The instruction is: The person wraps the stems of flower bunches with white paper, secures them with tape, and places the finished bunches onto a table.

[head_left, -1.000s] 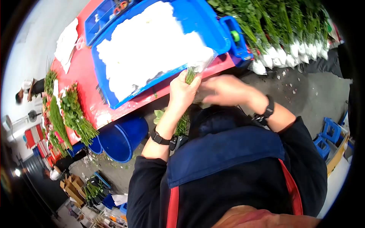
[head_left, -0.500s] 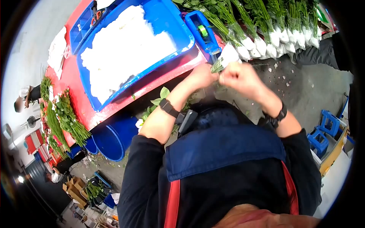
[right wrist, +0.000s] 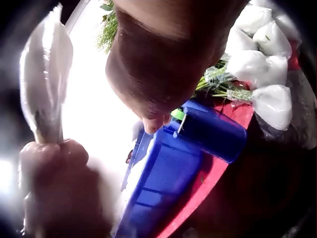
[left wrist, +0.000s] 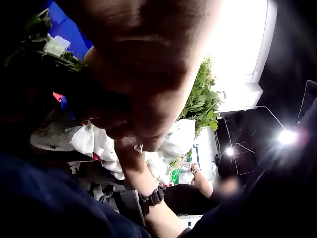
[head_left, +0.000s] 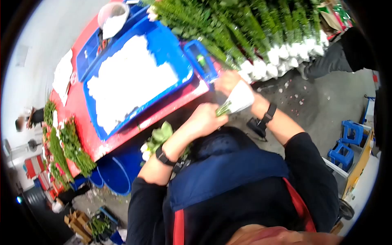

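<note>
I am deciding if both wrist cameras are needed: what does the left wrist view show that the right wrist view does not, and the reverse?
Only the left wrist view shows the black wristband on the right arm and another person's bare forearm.

Only the right wrist view shows the green tape; it alone shows plainly the white-wrapped bundle in the left hand.

Both show that hand, the right hand, white bags and green leaves.

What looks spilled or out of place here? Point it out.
Pale bits, possibly petals, lie scattered on the grey floor near the bagged stem bundles; loose litter there looks like spillage. The plastic-wrapped bundle in the left hand shows no obvious tear.
</note>
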